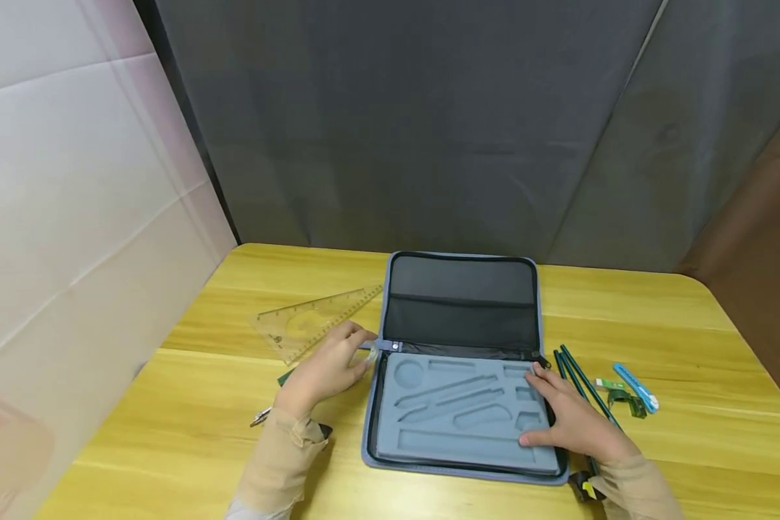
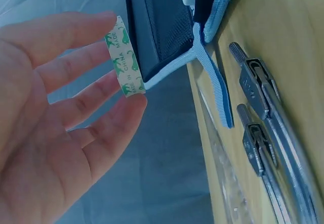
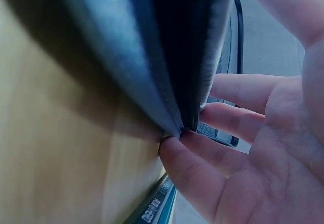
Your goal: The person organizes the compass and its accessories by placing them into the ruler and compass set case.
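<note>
A blue zip case (image 1: 463,473) lies unfolded on the table, with a blue-grey foam tray (image 1: 442,412) of shaped recesses in its near half. At the case's left edge, my left hand (image 1: 328,368) pinches a small roll of clear tape (image 2: 125,57) between thumb and fingertips. Green print with "MADE IN CHINA" shows on the roll in the left wrist view. My right hand (image 1: 578,419) rests on the tray's right side, thumb on the foam. In the right wrist view its fingertips touch the edge of the case, fingers loosely extended.
A clear set square (image 1: 312,318) lies left of the case. Two metal compasses (image 2: 263,97) lie near my left hand. At right are dark green pencils (image 1: 585,379), a blue cutter (image 1: 637,388), an eraser (image 1: 609,385) and a black-and-yellow item (image 1: 583,486).
</note>
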`<state>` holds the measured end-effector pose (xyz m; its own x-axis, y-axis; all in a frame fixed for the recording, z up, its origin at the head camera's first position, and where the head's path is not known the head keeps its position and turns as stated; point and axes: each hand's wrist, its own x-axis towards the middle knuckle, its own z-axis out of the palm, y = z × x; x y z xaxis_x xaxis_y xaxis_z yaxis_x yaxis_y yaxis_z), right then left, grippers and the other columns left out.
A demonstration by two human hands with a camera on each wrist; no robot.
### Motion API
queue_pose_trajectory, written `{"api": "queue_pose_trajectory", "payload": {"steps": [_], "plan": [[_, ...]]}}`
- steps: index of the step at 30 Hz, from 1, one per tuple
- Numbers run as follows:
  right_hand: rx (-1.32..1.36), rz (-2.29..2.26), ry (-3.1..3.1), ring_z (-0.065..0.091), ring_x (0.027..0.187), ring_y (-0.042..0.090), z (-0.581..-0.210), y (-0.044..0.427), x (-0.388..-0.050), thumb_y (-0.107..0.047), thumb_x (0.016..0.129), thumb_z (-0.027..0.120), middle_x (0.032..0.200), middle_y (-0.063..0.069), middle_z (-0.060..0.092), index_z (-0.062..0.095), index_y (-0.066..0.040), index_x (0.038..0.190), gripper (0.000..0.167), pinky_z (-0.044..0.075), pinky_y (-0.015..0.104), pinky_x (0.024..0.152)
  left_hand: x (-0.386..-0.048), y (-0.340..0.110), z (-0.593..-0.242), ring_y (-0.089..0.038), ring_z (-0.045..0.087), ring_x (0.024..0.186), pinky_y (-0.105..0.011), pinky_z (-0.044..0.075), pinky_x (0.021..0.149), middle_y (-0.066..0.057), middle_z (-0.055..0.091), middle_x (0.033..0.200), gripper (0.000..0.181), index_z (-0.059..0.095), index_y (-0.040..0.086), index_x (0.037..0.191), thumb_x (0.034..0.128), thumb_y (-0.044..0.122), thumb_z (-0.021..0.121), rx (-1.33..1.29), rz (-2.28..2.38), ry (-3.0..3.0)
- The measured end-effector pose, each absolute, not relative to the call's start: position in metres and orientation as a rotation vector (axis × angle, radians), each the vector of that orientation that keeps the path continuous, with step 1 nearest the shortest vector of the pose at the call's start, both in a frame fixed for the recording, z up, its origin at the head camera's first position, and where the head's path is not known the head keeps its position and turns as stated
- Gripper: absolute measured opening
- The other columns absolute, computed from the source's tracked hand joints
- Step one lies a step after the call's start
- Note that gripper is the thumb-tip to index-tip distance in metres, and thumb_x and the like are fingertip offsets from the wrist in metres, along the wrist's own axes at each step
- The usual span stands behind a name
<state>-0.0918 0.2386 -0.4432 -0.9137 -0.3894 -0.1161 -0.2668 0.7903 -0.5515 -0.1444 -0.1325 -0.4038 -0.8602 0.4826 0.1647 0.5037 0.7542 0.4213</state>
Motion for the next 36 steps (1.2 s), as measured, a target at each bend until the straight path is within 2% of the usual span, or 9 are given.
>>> {"api": "queue_pose_trajectory", "payload": {"steps": [14,19,27,36], "plan": [[-0.493,-0.777,2.773,0.021,0.124,0.052,-0.442,0.242,-0.092,-0.052,0.064,0.074,0.143,0.029,0.02,0.034,0.007,0.136,0.1,0.031,0.062,0.09,-0.156,-0.118,-0.396,-0.023,0.049,0.097,-0.034,0.045,0.081,-0.01,0.052,0.108,0.033,0.058,0.004,0.116,0.0839,0.009,0.062,-1.011,-0.587,-2.866],[-0.492,-0.792,2.762,0.021,0.124,0.052,-0.443,0.24,-0.092,-0.052,0.065,0.074,0.143,0.03,0.019,0.034,0.007,0.136,0.1,0.031,0.063,0.09,-0.159,-0.11,-0.396,-0.026,0.049,0.094,-0.036,0.045,0.079,-0.013,0.052,0.105,0.031,0.059,0.0,0.11,0.0805,0.006,0.065,-1.137,-0.543,-2.791],[-0.494,-0.803,2.759,0.02,0.125,0.052,-0.443,0.238,-0.092,-0.051,0.064,0.074,0.143,0.029,0.02,0.035,0.006,0.136,0.1,0.03,0.063,0.091,-0.162,-0.102,-0.399,-0.023,0.051,0.087,-0.033,0.045,0.076,-0.011,0.053,0.097,0.029,0.061,0.001,0.103,0.0754,0.003,0.068,-1.267,-0.474,-2.682],[-0.506,-0.791,2.77,0.022,0.124,0.052,-0.442,0.237,-0.091,-0.051,0.064,0.074,0.143,0.029,0.02,0.035,0.006,0.135,0.099,0.031,0.063,0.09,-0.158,-0.092,-0.401,-0.024,0.051,0.089,-0.032,0.046,0.076,-0.011,0.052,0.099,0.029,0.061,0.002,0.106,0.0779,0.006,0.068,-1.307,-0.401,-2.756]]}}
